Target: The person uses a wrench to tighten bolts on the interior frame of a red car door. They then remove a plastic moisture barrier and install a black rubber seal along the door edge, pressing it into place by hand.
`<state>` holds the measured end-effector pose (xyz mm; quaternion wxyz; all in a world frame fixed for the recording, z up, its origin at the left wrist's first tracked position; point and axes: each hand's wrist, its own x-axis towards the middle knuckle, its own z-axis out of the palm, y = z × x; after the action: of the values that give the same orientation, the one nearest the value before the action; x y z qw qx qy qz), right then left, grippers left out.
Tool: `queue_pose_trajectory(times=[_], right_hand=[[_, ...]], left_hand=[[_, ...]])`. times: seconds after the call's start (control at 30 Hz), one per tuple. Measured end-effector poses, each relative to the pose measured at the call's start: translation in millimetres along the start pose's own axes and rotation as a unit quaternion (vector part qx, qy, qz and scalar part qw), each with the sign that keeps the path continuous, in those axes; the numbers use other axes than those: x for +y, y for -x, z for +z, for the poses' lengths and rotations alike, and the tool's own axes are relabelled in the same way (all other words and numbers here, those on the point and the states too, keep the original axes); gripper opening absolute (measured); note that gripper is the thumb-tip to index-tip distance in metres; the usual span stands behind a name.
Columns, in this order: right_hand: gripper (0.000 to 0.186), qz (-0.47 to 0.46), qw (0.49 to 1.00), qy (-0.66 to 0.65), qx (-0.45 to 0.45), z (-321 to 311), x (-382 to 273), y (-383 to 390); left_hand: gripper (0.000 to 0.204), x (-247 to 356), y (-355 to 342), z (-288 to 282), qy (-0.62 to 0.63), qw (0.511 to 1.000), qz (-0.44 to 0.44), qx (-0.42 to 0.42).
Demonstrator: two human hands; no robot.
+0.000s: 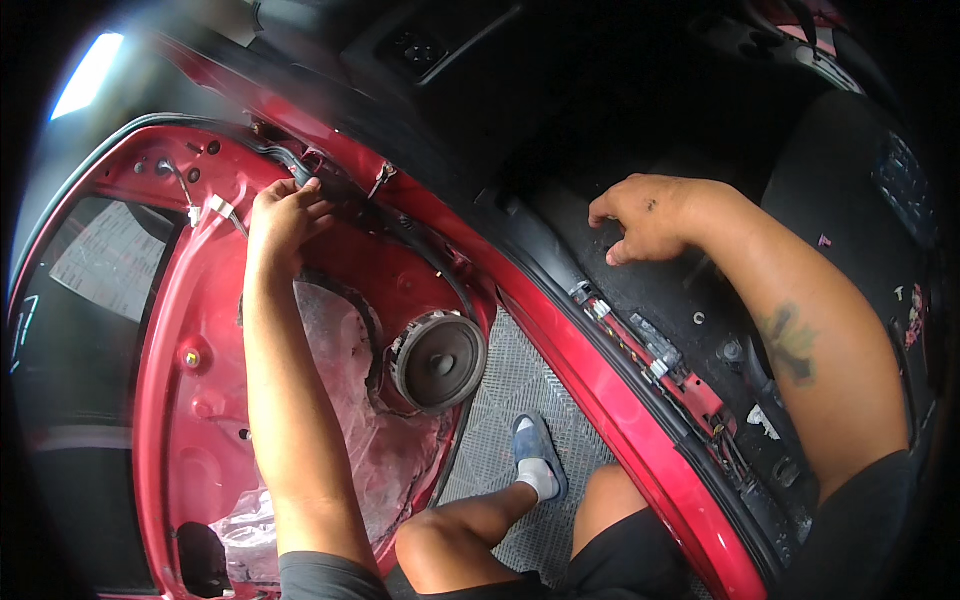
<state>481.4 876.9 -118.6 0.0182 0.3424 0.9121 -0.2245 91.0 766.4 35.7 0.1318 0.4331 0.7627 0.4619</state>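
Observation:
My left hand [285,222] reaches to the hinge-side edge of a stripped red car door [215,440]. Its fingers are curled, with the tips at a black cable-like strip [290,160] along that edge; the palm side is hidden. Below the hand, a white connector [221,206] hangs on a wire. A round black speaker [440,362] sits in the door, beside clear plastic sheeting [330,350]. Over the car's dark floor, my right hand [640,220] hovers or rests with fingers bent and thumb apart, nothing visible in it.
Between door and car runs the red door sill [640,430], with exposed wiring and connectors [655,370]. Small loose pieces and a white scrap [763,421] lie on the car floor. My slippered foot [538,460] stands on grey grid flooring [510,370]. Papers [110,255] show on the window glass.

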Motion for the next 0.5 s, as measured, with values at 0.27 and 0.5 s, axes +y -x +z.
queue_pose_trajectory(times=[0.27,0.5], right_hand=[[0.059,-0.006,1.000,-0.005,0.002,-6,0,7],[0.059,0.006,1.000,-0.004,0.005,-8,-2,12]], left_hand=[[0.021,-6,-5,8,-0.036,0.999,0.007,0.006],[0.025,-1,0,15,-0.033,0.999,0.010,0.010]])
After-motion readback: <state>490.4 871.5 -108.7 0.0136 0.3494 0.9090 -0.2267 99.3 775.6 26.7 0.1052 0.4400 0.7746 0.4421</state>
